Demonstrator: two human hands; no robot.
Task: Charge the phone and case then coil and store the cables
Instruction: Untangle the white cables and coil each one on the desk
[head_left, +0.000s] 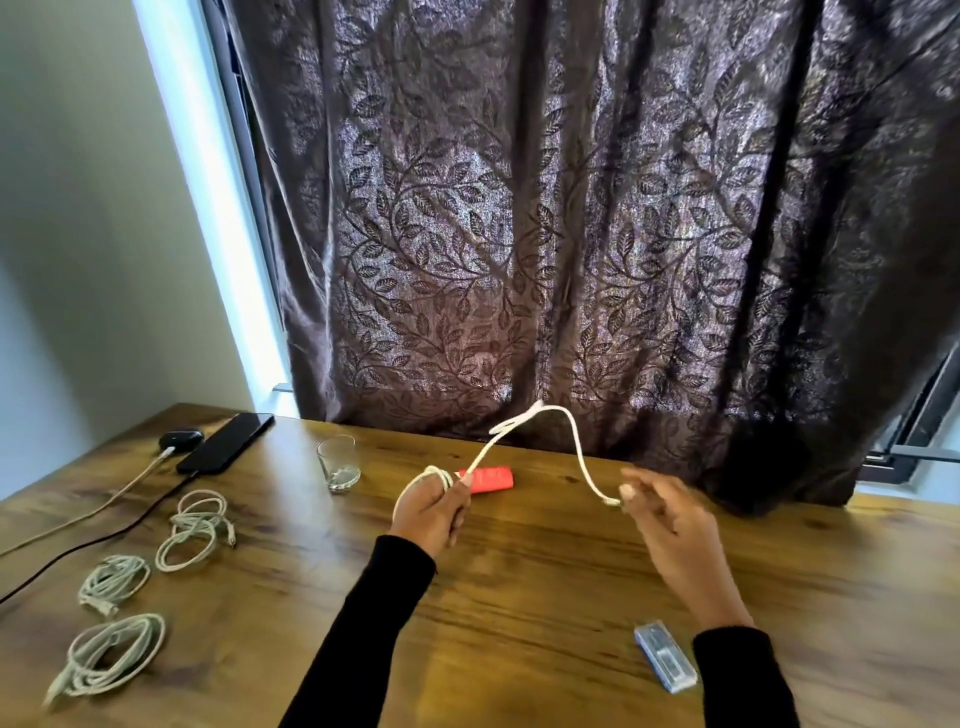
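White cable (524, 431) arches in the air above the wooden table (519, 571), strung between both hands: the left hand (431, 506) is closed around a few finished loops, and the right hand (670, 512) pinches the free end between thumb and fingertips (627, 490), the other fingers spread loose. The step in hand looks to be coiling this lead, so it would go best if the right hand fed each turn back to the left at the same loop size, giving the cord a slight twist so it lies flat instead of kinking, and kept the plug end out for last. Three coiled cables (192, 530) already lie on the table's left side, well apart from the hands. Farther back on the left the phone (226, 443) and the dark case (180, 438) each have a lead running to them, apparently plugged in, though the sockets are too small to confirm. A glass (338, 463), a red object (488, 478) and a clear plastic box (665, 656) sit on the tabletop; no brand, label or writing can be read on anything
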